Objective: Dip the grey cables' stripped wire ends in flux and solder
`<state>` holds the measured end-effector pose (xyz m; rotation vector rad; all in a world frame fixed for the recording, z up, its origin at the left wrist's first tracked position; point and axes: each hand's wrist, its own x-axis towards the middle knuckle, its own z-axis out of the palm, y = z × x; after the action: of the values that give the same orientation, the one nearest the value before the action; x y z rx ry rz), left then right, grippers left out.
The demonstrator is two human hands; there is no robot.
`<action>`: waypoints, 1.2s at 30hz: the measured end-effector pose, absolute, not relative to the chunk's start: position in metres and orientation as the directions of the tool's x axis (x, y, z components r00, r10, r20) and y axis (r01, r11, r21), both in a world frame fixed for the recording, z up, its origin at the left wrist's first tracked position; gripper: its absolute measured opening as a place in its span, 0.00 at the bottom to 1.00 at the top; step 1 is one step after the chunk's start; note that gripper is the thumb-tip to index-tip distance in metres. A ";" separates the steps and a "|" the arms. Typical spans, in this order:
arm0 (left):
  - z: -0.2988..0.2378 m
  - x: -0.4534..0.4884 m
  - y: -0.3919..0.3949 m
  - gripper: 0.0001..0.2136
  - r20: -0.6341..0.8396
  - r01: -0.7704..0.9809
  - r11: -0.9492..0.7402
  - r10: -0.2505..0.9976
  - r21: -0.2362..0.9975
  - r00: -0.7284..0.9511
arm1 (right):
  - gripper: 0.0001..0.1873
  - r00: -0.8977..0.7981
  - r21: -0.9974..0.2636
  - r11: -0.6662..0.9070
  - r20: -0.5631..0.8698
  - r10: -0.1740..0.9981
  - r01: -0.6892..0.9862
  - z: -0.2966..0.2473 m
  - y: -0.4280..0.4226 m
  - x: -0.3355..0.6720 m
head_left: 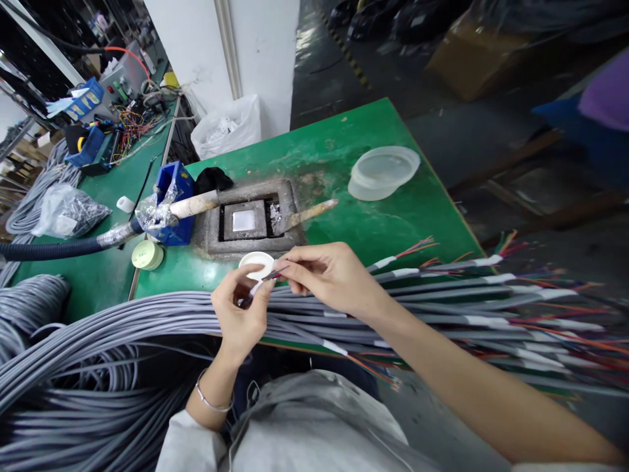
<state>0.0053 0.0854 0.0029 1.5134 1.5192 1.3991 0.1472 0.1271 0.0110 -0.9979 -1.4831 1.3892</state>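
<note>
My left hand (244, 308) is closed around the end of a grey cable, near its white sleeve (255, 286). Thin coloured wires (275, 273) stick out of that end, and the fingers of my right hand (327, 275) pinch them. Just behind the fingertips stands a small round white tub (257, 262), partly covered by my left hand. Under both hands runs a thick bundle of grey cables (167, 318). Their stripped ends (550, 321), with white sleeves and coloured wires, fan out to the right.
A solder pot (240, 223) with a bright square of metal is set in the green table (314, 157). A scraper (314, 213) lies across its edge. Around it are an extraction hose (191, 205), a blue bin (184, 226), a yellowish round container (147, 255) and a clear plastic tub (383, 172).
</note>
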 end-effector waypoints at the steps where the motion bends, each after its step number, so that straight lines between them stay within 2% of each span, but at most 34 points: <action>1: 0.003 0.005 0.086 0.10 0.189 0.269 -0.131 0.960 0.954 -0.205 | 0.17 -0.323 -0.996 0.086 0.081 0.943 0.003 0.011 0.126 0.147; 4: 0.003 0.003 0.088 0.16 0.015 0.065 -0.005 0.988 0.998 -0.156 | 0.19 -0.303 -0.985 0.170 0.156 0.940 0.021 0.012 0.124 0.145; 8: 0.003 0.005 0.088 0.18 -0.127 -0.200 0.109 0.989 0.974 -0.079 | 0.16 -0.279 -0.972 0.236 0.221 0.934 0.019 0.013 0.122 0.143; 11: 0.004 0.007 0.088 0.16 -0.146 -0.319 0.125 0.988 0.940 -0.045 | 0.12 -0.265 -0.977 0.211 0.201 0.943 0.010 0.013 0.122 0.143; 15: 0.004 0.008 0.089 0.13 -0.106 -0.390 0.073 0.992 0.918 -0.064 | 0.11 -0.254 -0.987 0.161 0.156 0.954 -0.004 0.013 0.122 0.144; 18: 0.002 0.006 0.090 0.11 -0.084 -0.347 0.046 0.992 0.937 -0.096 | 0.11 -0.243 -0.984 0.176 0.172 0.955 -0.007 0.012 0.122 0.143; 22: 0.001 0.005 0.088 0.10 -0.030 -0.207 -0.006 0.985 0.978 -0.171 | 0.09 -0.183 -0.967 0.253 0.245 0.952 0.023 0.011 0.123 0.143; 28: -0.003 0.010 0.082 0.07 0.186 0.045 -0.180 0.944 0.983 -0.274 | 0.08 -0.171 -0.944 0.323 0.308 0.936 0.066 0.008 0.122 0.143; 33: -0.006 0.011 0.077 0.06 0.374 0.330 -0.282 0.890 0.901 -0.261 | 0.08 -0.151 -0.935 0.340 0.323 0.934 0.103 0.006 0.123 0.143; 36: -0.006 0.011 0.078 0.04 0.317 0.286 -0.239 0.910 0.928 -0.266 | 0.09 -0.160 -0.939 0.329 0.312 0.936 0.095 0.005 0.124 0.143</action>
<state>0.0109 0.0782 -0.0060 1.4555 1.4881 1.5389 0.1429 0.1238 0.0054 -0.9737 -1.5399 1.0009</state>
